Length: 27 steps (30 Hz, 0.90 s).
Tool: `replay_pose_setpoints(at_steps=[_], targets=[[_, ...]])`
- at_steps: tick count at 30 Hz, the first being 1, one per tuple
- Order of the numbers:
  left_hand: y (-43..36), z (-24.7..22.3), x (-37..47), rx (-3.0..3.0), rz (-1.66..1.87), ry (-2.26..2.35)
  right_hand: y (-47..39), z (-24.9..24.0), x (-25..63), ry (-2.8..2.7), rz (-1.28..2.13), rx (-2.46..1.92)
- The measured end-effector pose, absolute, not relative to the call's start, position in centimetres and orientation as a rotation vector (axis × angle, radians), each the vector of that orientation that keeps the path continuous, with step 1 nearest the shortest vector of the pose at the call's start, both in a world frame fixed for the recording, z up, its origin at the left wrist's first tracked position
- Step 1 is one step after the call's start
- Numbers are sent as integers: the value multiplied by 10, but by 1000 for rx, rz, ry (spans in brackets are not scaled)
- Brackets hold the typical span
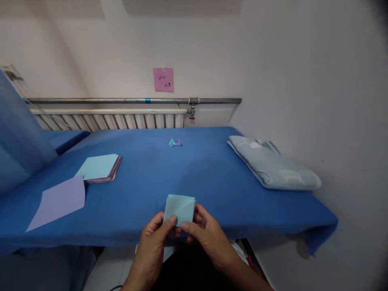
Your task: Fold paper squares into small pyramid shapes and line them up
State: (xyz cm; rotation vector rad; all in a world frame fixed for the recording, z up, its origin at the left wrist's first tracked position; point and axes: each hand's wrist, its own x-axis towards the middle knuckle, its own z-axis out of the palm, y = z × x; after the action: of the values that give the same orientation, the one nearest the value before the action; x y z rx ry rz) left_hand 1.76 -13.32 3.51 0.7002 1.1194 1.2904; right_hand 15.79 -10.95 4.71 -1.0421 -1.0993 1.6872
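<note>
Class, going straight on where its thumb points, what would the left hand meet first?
The folded light-blue paper, which the left hand holds. Beyond it, the line seems to cross the blue cloth, though depth is unclear.

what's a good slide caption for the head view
Left hand and right hand hold folded turquoise paper near a blue cloth.

paper stack point(98, 166): left on table point(209, 169) | folded paper point(180, 207): front | bow point(172, 142): behind | blanket point(273, 165): right

Ahead of you, a square pink paper note point(159, 85) on the plain white wall point(273, 60) bears a handwritten number, seemingly 252. You cannot clearly read the characters below.
</note>
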Motion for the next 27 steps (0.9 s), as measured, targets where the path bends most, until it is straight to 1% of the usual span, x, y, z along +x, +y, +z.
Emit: replay_pose_setpoints(at_steps=[7, 10, 19, 27], targets=[[-135, 39, 19, 763, 1233, 1105, -115, 57, 160, -1321, 1444, -1033], [-133, 42, 14, 767, 1268, 1082, -117, 62, 163, -1449, 1380, -1052], [-136, 47, 8, 735, 1290, 1092, -120, 61, 166, -1389, 1585, -1042], [-137, 46, 1, 760, 1435, 1129, -118, 65, 164, -1296, 1684, -1032]])
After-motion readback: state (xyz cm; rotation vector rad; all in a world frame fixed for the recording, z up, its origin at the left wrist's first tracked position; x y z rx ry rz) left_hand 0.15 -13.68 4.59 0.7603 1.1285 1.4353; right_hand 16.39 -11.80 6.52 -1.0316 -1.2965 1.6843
